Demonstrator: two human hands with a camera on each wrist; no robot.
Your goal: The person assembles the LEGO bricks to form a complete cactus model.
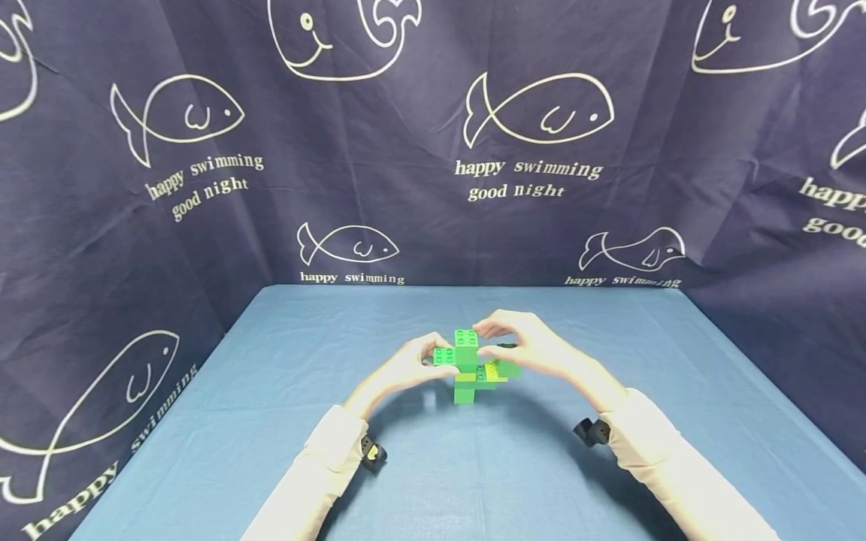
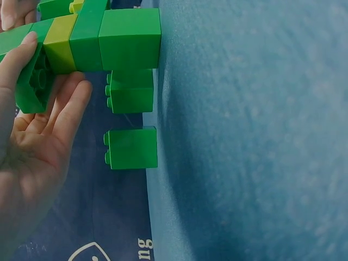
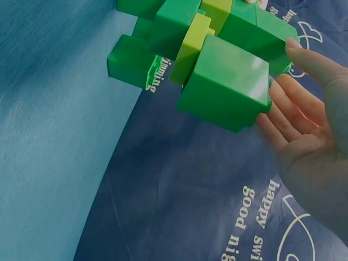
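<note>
A figure of green and yellow-green toy building bricks (image 1: 465, 357) stands upright in the middle of the blue table. My left hand (image 1: 411, 366) holds its column from the left, the thumb on the near side and the fingers behind, as the left wrist view shows. At the upper right, my right hand (image 1: 533, 344) pinches the top green brick (image 3: 272, 35) between thumb and fingertips. A yellow piece (image 3: 191, 48) with a large green brick (image 3: 225, 81) juts out on the right side, below that hand. The fingers partly hide the figure in the head view.
Two green bricks, one lower (image 2: 133, 148) and one close to the column (image 2: 132, 92), stand on the table beyond the figure in the left wrist view. A blue cloth covers the table (image 1: 487, 466). A dark fish-patterned curtain (image 1: 433, 203) hangs behind and at both sides.
</note>
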